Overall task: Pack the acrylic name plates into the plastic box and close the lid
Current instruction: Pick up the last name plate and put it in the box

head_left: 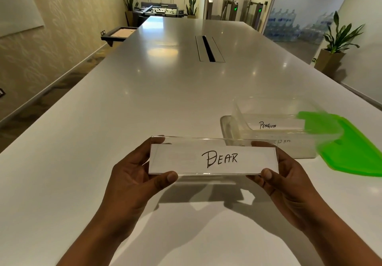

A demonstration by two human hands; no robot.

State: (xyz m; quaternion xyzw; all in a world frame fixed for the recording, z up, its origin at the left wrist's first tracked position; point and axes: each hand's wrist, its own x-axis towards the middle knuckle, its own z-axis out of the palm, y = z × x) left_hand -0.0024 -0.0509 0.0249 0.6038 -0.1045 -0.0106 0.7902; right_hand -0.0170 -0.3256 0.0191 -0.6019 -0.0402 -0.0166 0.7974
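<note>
Acrylic name plate (214, 158), card reading "DEAR": being held clear above the white table (124, 104), left hand (134, 174) gripping its left end, right hand (283, 174) gripping its right end, thumbs along the lower edge. Just beyond right: clear plastic box (268, 129), open, holding a "PENGUIN" plate (275, 124). Green lid (351, 150) lying beside the box, touching it.

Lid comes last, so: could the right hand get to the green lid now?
Probably not yet: the right hand and left hand share the plate. The lid lies uncovered beside it.
</note>
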